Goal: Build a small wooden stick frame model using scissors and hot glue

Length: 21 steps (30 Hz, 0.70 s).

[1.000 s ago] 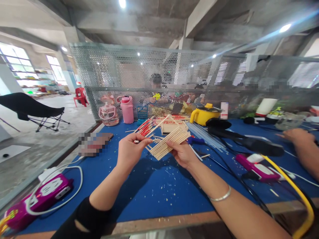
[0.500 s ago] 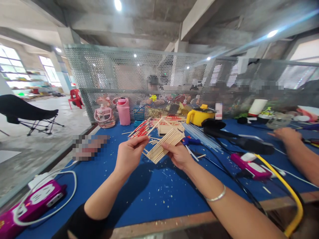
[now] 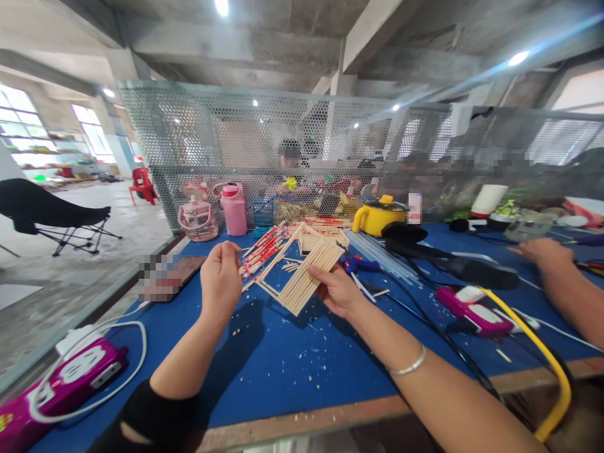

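Observation:
My right hand (image 3: 336, 290) grips a flat panel of pale wooden sticks (image 3: 309, 277), thumb on top, above the blue table. The sticks lie side by side, and thin sticks (image 3: 270, 286) form an open outline along the panel's left side. My left hand (image 3: 221, 274) is raised to the left of the panel, apart from it, fingers pinched together; whatever they hold, if anything, is hidden. Just beyond the left hand lies a pile of red-and-white packets of sticks (image 3: 268, 245). A small stick-built box (image 3: 306, 242) sits behind the panel, partly covered.
A blue glue gun (image 3: 361, 264) and clear glue sticks (image 3: 384, 255) lie right of the panel. A yellow pot (image 3: 382, 217) and pink bottle (image 3: 233, 211) stand by the mesh screen (image 3: 236, 138). Power strips (image 3: 476, 311) and cables flank the workspace. Another person's hand (image 3: 542, 251) is at right.
My left hand has drawn away from the panel's left side toward the left, exposing the stick outline there. My right hand still holds the panel in nearly the same place.

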### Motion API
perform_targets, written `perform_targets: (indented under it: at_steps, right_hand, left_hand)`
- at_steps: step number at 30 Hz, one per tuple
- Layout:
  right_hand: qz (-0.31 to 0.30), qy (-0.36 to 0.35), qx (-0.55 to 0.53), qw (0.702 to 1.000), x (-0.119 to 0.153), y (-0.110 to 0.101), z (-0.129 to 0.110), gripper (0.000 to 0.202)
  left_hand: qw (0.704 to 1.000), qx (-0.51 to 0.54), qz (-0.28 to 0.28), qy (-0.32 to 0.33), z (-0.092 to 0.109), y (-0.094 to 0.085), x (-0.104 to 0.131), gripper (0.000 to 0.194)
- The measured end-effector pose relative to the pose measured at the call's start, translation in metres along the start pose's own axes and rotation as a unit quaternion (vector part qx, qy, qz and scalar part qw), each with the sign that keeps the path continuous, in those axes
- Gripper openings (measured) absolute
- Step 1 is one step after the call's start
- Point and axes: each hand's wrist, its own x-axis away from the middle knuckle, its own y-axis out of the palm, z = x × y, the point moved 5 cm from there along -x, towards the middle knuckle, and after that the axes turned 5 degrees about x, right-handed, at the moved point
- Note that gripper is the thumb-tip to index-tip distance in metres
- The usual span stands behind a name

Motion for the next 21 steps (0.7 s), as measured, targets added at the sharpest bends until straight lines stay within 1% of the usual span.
perform_targets:
  at_steps: [1,2,4,5,7,9,11,13,15,18,20,21]
  right_hand:
    - [-0.002,0.005,0.001,1.0,0.0,0.0,0.0,0.029]
    - [-0.004,0.01,0.003,1.0,0.001,0.001,0.001,0.029]
    - [-0.008,0.016,0.007,1.0,0.002,0.002,0.001,0.03]
    - [-0.009,0.018,0.009,1.0,0.003,0.002,0.0,0.03]
    - [-0.009,0.018,0.013,1.0,0.004,0.003,0.0,0.03]
    - [-0.007,0.017,0.019,1.0,0.004,0.004,-0.001,0.03]
    - [-0.007,0.013,0.025,1.0,0.004,0.004,-0.001,0.031]
    - [-0.008,0.007,0.035,0.999,0.004,0.004,-0.001,0.032]
    - [-0.009,-0.007,0.048,0.999,0.003,0.003,-0.001,0.031]
    - [-0.01,-0.041,0.071,0.997,0.004,0.003,-0.003,0.028]
    - [-0.013,-0.07,0.091,0.993,0.005,0.004,-0.006,0.027]
    - [-0.014,-0.086,0.105,0.991,0.006,0.005,-0.008,0.026]
  left_hand:
    - [1.0,0.001,0.007,0.004,-0.003,-0.001,-0.003,0.022]
    - [1.0,0.0,0.008,0.013,-0.005,0.0,-0.006,0.021]
    - [0.999,-0.006,-0.007,0.034,-0.006,0.002,-0.008,0.034]
    - [0.999,-0.007,-0.02,0.037,-0.006,0.004,-0.007,0.037]
    - [0.999,-0.013,-0.032,0.03,-0.004,0.006,-0.005,0.03]
    - [0.999,-0.024,-0.029,0.011,-0.001,0.005,-0.002,0.024]
    - [0.999,-0.04,-0.034,-0.007,0.002,0.004,0.002,0.026]
    - [0.996,-0.067,-0.054,-0.008,0.004,0.006,0.004,0.03]
    - [0.992,-0.104,-0.063,0.022,0.005,0.008,0.007,0.033]
    - [0.988,-0.115,-0.042,0.093,0.008,0.01,0.009,0.022]
    - [0.988,-0.095,-0.037,0.116,0.009,0.011,0.01,0.046]
    - [0.989,-0.086,-0.046,0.111,0.008,0.012,0.01,0.053]
